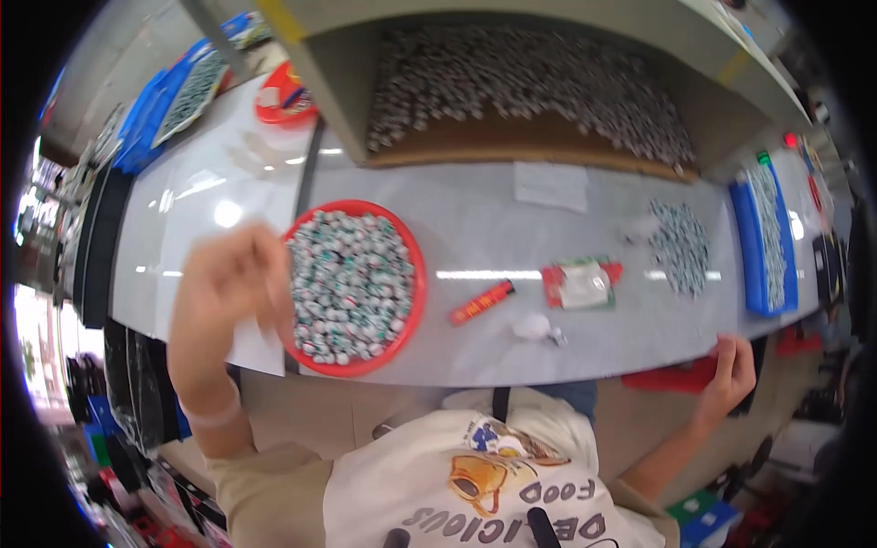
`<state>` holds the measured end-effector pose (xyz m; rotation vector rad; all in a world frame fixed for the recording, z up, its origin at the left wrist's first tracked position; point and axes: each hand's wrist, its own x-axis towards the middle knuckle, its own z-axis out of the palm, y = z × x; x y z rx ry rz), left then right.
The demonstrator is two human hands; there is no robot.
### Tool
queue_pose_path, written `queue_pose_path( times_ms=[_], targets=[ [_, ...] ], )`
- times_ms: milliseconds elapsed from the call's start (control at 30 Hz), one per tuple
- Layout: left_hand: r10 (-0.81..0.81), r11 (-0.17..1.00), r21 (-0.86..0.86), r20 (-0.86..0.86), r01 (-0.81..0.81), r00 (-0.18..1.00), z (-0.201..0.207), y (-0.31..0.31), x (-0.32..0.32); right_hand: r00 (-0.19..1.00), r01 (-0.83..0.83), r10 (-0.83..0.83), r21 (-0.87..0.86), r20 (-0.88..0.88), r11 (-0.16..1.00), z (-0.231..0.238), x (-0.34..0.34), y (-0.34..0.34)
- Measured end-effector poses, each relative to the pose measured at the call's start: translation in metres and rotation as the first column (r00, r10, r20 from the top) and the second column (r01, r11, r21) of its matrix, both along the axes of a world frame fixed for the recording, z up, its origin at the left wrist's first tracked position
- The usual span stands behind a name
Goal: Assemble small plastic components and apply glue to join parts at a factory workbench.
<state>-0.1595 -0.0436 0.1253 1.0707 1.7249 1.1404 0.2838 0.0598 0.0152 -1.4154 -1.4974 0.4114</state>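
Observation:
My left hand [233, 279] is raised at the left side of a round red basin [418, 283]. Motion smears its fingers, so whether they hold anything does not show. Small round white-and-green pieces [352, 288] fill the basin; their exact kind is too small to tell. At the front right edge of the table is my right hand [733, 373], its fingers loosely bent and a little apart, with nothing visible in them. A red tube-like stick [482, 303], a small whitish piece [533, 327] and a red-and-green packet [583, 284] lie between the hands.
Loose small pale pieces [681, 247] are spread at the right, beside a blue tray [784, 297] of similar pieces. A shelf [329, 110] at the back holds a heap of small grey pieces [521, 82]. White paper [551, 186] lies before it. Another red basin [274, 114] stands far left.

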Motion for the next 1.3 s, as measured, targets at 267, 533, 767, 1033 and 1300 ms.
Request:
queue_pose_path(
  times_ms=[267,533,767,1033,1300],
  targets=[
    [-0.483,0.876,0.211,0.334,0.435,0.81,-0.062,-0.024,0.128,0.386,-0.87,0.629,-0.04,-0.674,0.491,0.021,-0.107,-0.051],
    [-0.6,0.799,0.347,0.419,0.491,0.681,-0.112,-0.016,0.169,0.117,-0.964,0.215,-0.059,-0.97,0.261,-0.011,-0.094,-0.061],
    [-0.552,0.833,0.328,0.526,0.445,0.646,-0.132,-0.016,0.179,0.155,-0.963,0.317,-0.071,-0.936,0.261,-0.028,-0.087,-0.054],
    [-0.576,0.786,0.393,0.186,0.477,0.796,-0.141,-0.008,0.154,0.425,-0.874,0.61,-0.127,-0.669,0.469,-0.002,-0.102,-0.017],
    [-0.022,0.908,0.401,-0.239,0.119,0.971,-0.155,-0.003,0.151,0.447,-0.892,0.884,0.003,0.135,0.451,0.016,-0.149,0.026]
  ],
)
